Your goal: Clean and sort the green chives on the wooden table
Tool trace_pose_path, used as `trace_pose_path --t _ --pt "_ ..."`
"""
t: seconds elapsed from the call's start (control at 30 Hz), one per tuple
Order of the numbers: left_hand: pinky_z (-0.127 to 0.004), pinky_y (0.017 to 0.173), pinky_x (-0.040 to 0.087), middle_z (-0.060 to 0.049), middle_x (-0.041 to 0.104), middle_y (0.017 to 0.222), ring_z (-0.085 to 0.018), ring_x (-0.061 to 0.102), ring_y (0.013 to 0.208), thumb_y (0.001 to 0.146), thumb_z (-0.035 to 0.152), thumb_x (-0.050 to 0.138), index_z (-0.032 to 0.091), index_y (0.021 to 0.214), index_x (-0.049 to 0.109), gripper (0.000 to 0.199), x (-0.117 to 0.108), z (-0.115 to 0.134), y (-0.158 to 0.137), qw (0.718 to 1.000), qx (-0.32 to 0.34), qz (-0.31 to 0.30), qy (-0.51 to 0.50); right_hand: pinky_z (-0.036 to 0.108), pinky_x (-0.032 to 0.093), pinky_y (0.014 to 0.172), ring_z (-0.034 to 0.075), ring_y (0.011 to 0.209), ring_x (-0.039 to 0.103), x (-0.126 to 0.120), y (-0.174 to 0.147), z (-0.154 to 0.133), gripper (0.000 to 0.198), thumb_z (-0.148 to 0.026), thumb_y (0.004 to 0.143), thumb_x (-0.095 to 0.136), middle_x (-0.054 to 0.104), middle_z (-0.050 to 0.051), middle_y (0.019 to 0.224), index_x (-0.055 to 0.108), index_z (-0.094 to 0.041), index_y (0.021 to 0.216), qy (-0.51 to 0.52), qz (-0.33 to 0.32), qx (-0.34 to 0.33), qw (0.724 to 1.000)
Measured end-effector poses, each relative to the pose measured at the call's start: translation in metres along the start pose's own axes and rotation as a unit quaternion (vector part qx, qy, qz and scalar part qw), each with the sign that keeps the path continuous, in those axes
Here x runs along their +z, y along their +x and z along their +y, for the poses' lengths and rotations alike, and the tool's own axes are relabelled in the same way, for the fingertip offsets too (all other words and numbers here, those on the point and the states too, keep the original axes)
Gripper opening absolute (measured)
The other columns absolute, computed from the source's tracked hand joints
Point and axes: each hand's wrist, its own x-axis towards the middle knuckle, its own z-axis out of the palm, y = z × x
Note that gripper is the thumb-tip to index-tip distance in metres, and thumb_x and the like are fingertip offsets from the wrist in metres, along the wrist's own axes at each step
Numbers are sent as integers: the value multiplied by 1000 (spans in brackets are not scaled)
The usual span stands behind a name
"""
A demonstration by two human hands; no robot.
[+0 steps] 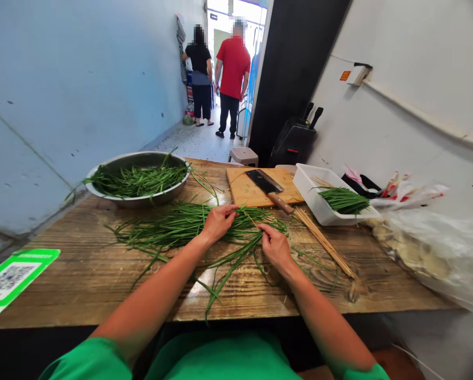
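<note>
A loose heap of garlic chives lies across the middle of the wooden table. Over its right part, my left hand is closed in a pinch on chives, its fingertips pointing right. My right hand is closed on a thin bamboo skewer, which slants up and left toward the left fingertips. Long chive leaves trail down and left from beside the right hand. How many leaves are between the fingers I cannot make out. To the right lies a bundle of bamboo skewers.
A metal bowl of chives stands at left. Behind the heap, a cleaver rests on a cutting board. At right are a white plastic tub with bundled chives and plastic bags. Two people stand by the doorway.
</note>
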Motion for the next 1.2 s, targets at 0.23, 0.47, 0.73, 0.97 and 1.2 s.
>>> trace_pose_path --t 0.23,0.47,0.73,0.97,1.2 --pt "-27 79 45 -4 68 90 -16 61 83 79 18 42 19 99 66 31 1 -9 2 993 69 14 96 29 48 84 17 91 62 0 0 0 35 -10 77 38 67 7 99 64 -17 100 -1 -9 -2 1000" --pt "-34 81 37 -6 60 92 -19 51 90 78 19 47 23 88 69 24 0 -2 0 971 142 4 193 29 49 81 17 88 63 -1 1 0 35 -11 78 38 68 7 97 65 -17 99 -7 5 21 1000" --pt "-41 81 26 -7 54 94 -25 40 96 77 28 54 24 86 68 17 7 5 -7 955 85 -2 283 28 48 83 16 89 63 -2 1 -2 35 -10 76 38 68 6 98 65 -17 98 -21 -3 24 999" --pt "-39 79 25 -7 55 89 -24 40 94 78 26 52 22 75 68 17 8 8 -6 949 98 -13 301 27 47 84 17 90 63 -2 1 -3 35 -10 77 38 67 6 99 64 -15 100 -29 -13 28 999" --pt "-39 76 27 -8 56 90 -25 41 93 79 32 50 22 78 69 21 11 3 -5 956 34 7 291 28 47 85 17 92 62 0 1 -1 35 -10 77 38 67 6 100 64 -16 100 -31 -14 25 999"
